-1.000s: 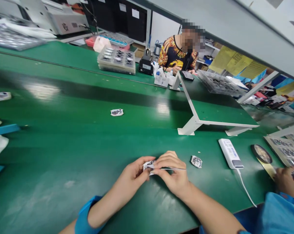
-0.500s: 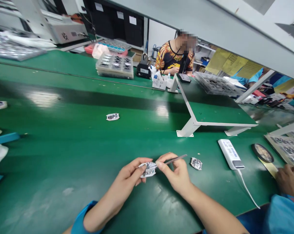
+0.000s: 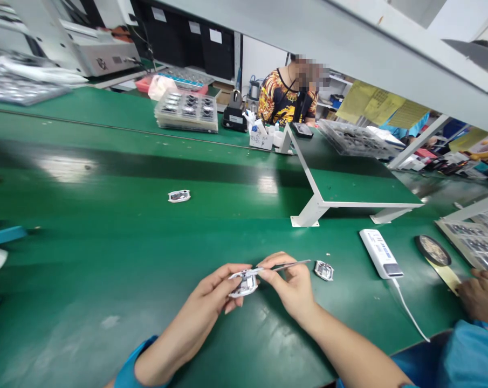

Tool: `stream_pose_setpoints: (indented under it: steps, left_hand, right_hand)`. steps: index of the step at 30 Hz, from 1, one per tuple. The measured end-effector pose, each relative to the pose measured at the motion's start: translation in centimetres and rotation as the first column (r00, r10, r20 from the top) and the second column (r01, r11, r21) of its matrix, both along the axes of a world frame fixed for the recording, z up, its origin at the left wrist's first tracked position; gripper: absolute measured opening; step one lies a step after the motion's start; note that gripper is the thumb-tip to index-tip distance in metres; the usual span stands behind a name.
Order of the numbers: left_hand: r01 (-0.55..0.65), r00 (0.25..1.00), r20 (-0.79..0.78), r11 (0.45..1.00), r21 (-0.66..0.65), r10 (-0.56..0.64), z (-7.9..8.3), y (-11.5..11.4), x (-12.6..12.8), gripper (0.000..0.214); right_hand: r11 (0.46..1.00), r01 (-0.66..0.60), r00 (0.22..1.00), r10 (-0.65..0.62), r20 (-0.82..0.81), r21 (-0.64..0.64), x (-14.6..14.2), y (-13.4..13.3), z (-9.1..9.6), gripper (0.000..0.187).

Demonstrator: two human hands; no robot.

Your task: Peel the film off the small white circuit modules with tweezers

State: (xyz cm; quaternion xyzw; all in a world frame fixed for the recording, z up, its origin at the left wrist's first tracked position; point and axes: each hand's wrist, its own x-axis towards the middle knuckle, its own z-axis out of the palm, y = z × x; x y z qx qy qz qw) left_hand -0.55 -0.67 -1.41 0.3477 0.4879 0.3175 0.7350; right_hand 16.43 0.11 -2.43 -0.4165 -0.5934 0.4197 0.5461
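Note:
My left hand (image 3: 213, 293) pinches a small white electronic part (image 3: 244, 283) just above the green bench (image 3: 106, 258). My right hand (image 3: 290, 285) grips thin metal tweezers (image 3: 286, 265), their tip resting at the top edge of that part. A second, similar small part (image 3: 323, 270) lies on the mat just right of my right hand. A third one (image 3: 179, 196) sits farther out on the green belt.
A white power bank (image 3: 380, 261) with a cable lies to the right, next to a round dark disc (image 3: 432, 250). A co-worker's hand (image 3: 480, 296) works at the far right near part trays (image 3: 470, 240). A white-framed raised shelf (image 3: 349, 186) stands ahead. Another person sits across the line.
My hands lifted the part off the mat and tilted it; the tweezers swung from lying flat over it to touching its top edge. The part on the belt drifted left.

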Motion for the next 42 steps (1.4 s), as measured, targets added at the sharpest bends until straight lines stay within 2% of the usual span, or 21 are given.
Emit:
stream_pose_setpoints:
  steps: [7,9,13,16,19,31,38,42]
  left_hand:
    - [0.009,1.000,-0.014,1.000,-0.023,-0.009,0.23,0.23,0.13,0.051]
    - [0.014,0.999,-0.034,1.000,-0.002,-0.014,0.21,0.26,0.11,0.052]
    - [0.030,0.992,-0.122,0.995,0.099,-0.018,0.28,0.14,0.06,0.055]
    - [0.053,0.985,-0.173,0.986,0.160,-0.025,0.33,0.07,0.08,0.055]
    - [0.086,0.976,-0.214,0.977,0.194,-0.044,0.16,0.10,0.11,0.055]
    - [0.136,0.965,-0.249,0.970,0.202,-0.084,0.30,0.07,0.18,0.056]
    - [0.097,0.982,-0.180,0.978,0.182,-0.064,0.25,0.05,0.29,0.057]
    - [0.090,0.984,-0.168,0.982,0.167,-0.061,0.12,0.06,0.29,0.057]
  right_hand:
    - [0.961,-0.083,0.993,0.058,0.101,0.263,-0.01,-0.07,0.67,0.014]
    - [0.971,-0.067,0.995,0.047,0.094,0.229,0.06,-0.13,0.68,0.012]
    - [1.000,0.002,1.000,-0.003,0.029,0.011,0.21,-0.21,0.60,0.005]
    - [0.992,0.007,1.000,-0.004,0.024,-0.130,0.25,-0.19,0.65,0.011]
    - [0.981,0.016,1.000,-0.011,0.024,-0.192,0.26,-0.09,0.70,0.014]
    - [0.965,-0.019,0.988,-0.022,-0.152,-0.263,0.08,0.40,0.43,0.013]
    - [0.978,0.049,0.998,-0.057,-0.035,-0.204,0.28,0.19,0.49,0.013]
    - [0.983,0.047,0.999,-0.048,-0.002,-0.178,0.33,0.15,0.48,0.013]
